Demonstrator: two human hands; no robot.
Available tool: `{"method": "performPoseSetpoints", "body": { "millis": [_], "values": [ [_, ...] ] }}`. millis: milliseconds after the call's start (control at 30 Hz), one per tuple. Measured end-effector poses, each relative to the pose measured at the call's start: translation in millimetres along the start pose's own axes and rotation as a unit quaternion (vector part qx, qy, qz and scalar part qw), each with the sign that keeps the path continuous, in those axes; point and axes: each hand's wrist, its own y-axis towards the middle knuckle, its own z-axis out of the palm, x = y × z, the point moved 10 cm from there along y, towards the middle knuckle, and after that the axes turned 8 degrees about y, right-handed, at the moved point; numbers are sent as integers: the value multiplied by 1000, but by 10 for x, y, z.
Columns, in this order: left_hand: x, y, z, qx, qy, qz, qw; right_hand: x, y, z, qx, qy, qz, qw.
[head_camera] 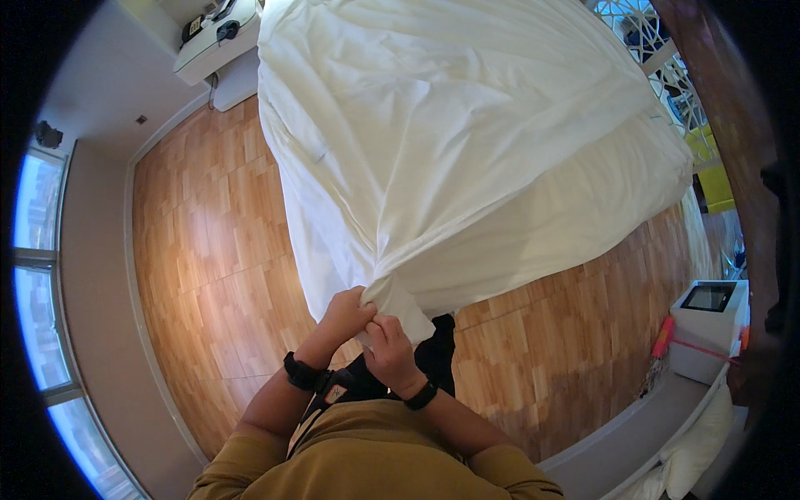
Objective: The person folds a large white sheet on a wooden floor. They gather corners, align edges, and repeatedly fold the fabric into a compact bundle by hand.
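Both hands grip a gathered corner of a white bed sheet or cover [400, 144] at the near end of a bed. My left hand [347, 314] is closed around the bunched cloth. Just right of it and slightly nearer my body, my right hand [391, 353] pinches the same corner, its knuckles almost touching the left. Taut folds fan out from my grip across the bed. A loose flap of the cloth [409, 312] hangs beside my right hand. On the right, a white lower layer [550, 219] covers the mattress beyond the pulled edge.
Wood-patterned floor [212, 262] surrounds the bed. At the far left is a white desk [219, 44] with headphones [228, 30]. Windows [40, 312] line the left wall. A white box with a dark panel [709, 325] and a pale cushion [700, 437] are at right.
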Motion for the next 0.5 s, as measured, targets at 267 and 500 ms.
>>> {"method": "performPoseSetpoints", "body": {
  "millis": [267, 500],
  "values": [
    [-55, -146, -115, -13, -390, 83, 917, -1020, -195, -202, -12, 73, 213, 974],
    [-386, -168, -405, 49, -598, 125, 790, -1280, 269, 781, 205, 317, 218, 900]
  ]
}}
